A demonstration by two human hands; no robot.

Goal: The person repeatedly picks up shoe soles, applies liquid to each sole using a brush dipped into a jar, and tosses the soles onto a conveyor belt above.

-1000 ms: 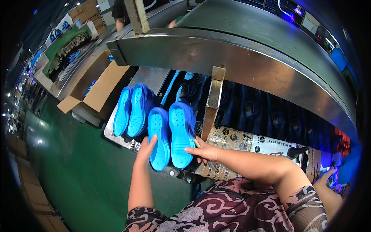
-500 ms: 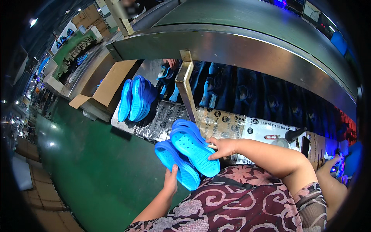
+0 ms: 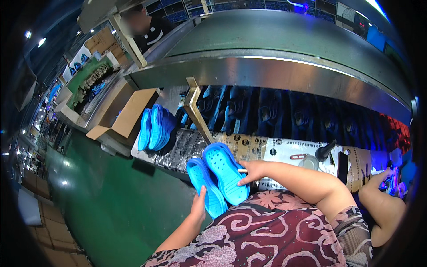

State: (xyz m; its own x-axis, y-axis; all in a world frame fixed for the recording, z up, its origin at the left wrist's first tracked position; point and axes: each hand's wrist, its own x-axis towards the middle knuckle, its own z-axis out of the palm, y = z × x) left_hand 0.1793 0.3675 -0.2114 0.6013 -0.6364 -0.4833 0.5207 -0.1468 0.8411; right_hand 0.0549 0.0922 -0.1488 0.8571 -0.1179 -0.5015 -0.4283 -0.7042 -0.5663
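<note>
A pair of bright blue foam shoe soles hangs side by side in front of my body, their hole-dotted, ridged inner faces up. My left hand grips the left sole by its outer edge, thumb on top. My right hand is closed on the heel-side edge of the right sole, with its thumb on the face. A thin pale stick also pokes out from the right hand's fingers; its other end is hidden. Several more blue soles stand nested together on the bench's left end.
The bench is covered with printed wrapping and holds a black pointed tool, a pale round container and a black slab. A metal bracket rises behind the soles. Beyond are dark shoes, a conveyor, an open carton and a co-worker.
My view has tilted up, so the bench and conveyor sit lower in the picture. The two soles have turned slightly more upright, held by the same hands.
</note>
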